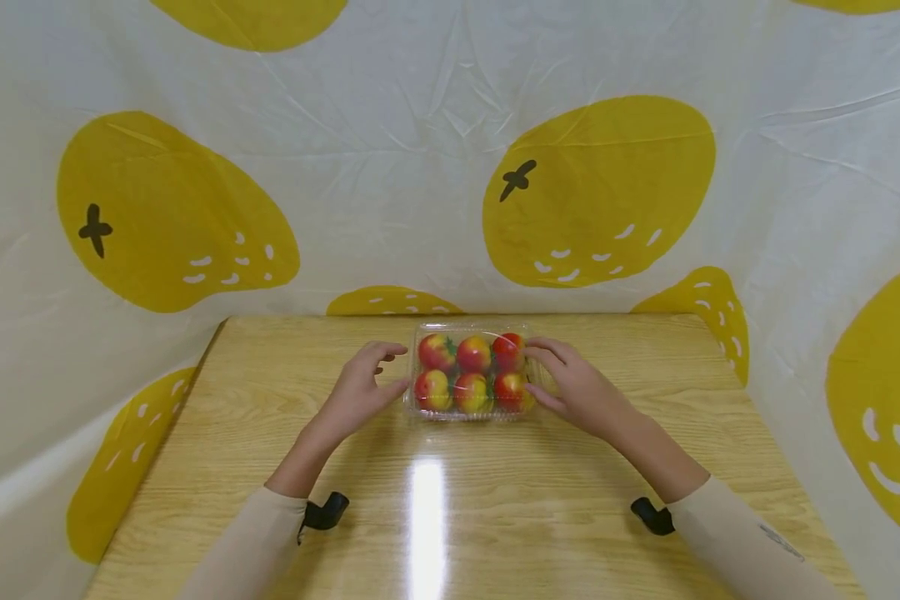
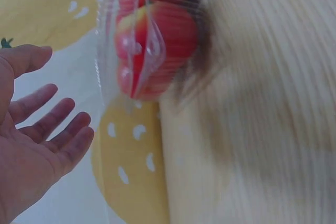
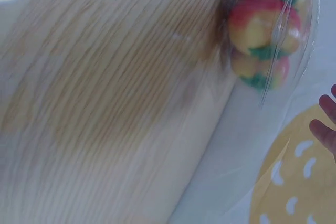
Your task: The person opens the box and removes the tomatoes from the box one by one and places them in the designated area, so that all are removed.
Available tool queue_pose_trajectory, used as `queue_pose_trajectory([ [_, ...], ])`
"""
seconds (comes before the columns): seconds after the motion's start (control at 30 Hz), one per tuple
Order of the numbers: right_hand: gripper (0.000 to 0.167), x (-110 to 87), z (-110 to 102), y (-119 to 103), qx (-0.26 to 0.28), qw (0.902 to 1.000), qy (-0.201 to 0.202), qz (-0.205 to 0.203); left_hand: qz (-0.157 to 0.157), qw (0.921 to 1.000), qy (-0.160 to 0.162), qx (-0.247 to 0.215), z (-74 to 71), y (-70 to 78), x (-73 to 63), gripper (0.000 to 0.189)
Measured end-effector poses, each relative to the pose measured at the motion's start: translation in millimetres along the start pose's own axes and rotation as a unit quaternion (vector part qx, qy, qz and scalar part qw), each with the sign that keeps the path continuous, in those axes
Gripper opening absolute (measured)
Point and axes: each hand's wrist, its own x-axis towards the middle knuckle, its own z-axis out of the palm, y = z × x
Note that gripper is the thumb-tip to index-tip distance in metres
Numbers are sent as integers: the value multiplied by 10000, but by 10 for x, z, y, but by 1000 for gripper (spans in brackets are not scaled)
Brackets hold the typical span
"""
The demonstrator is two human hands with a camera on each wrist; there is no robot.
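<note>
A clear plastic box (image 1: 471, 417) stands on the far part of the table in the head view. Several red and yellow fruits (image 1: 474, 354) with green leaves fill it in two rows, under a transparent lid. To its left is my left hand (image 1: 362, 382), thumb and fingers spread; a gap to the box shows in the left wrist view. My right hand (image 1: 576, 385) is at the opposite end, and its fingertips overlap the box's edge in the head view. Loosely bent right fingers (image 3: 324, 134) appear beside the box in the right wrist view, holding nothing.
The wooden table (image 1: 525, 517) ends at the back against a white curtain (image 1: 390, 200) printed with large yellow fruits. More of this curtain hangs along both sides. Black straps with small mounts (image 1: 326, 511) sit at the wrists.
</note>
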Motion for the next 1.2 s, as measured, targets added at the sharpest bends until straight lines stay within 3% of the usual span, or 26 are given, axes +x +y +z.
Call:
queue_pose_trajectory([
  [0.2,66,-144,-51,85,235,9950,-430,871,416,9989,-16,222,49,130,42,47],
  [0.33,65,-212,-79,125,630,9834,-753,1529,650,9974,-73,286,92,194,70,47],
  [0.5,62,-298,-86,173,1166,9677,-902,2045,914,9945,-236,455,150,274,109,53],
  [0.73,56,-400,-50,237,2363,9300,-1091,2595,1336,9867,-501,778,265,358,152,45],
  [0.97,49,-518,44,286,3192,8966,-1200,2825,1449,9829,-720,877,395,437,162,49],
  [1.2,49,-596,98,337,3729,8699,-1354,2930,1963,9659,-836,1468,569,507,230,53],
])
